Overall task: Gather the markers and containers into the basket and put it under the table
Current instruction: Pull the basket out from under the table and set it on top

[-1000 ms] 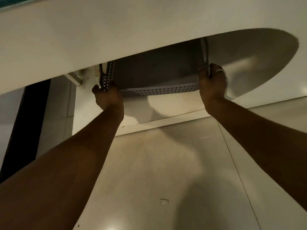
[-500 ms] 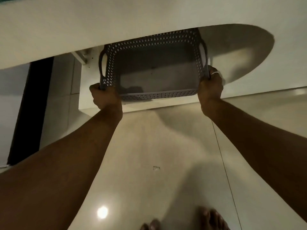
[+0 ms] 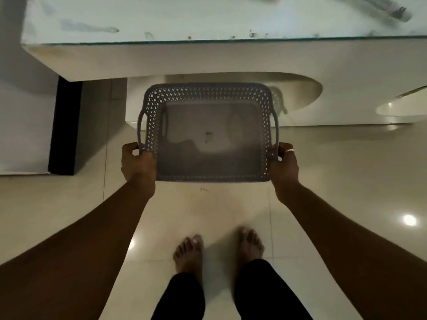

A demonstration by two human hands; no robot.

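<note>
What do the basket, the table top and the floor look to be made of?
Basket: grey moulded plastic by the look, matte, with a punched lattice wall and loop handles. Table top: probably glass over a cream base, since a thin greenish edge line shows and the surface is smudged. Floor: glossy cream tile, with grout lines and bright lamp reflections.

Grey perforated plastic basket [image 3: 208,135], rectangular, with a loop handle at each short side. Held level above the floor, in front of the surface [image 3: 208,56] edge. Contents indistinct.
</note>
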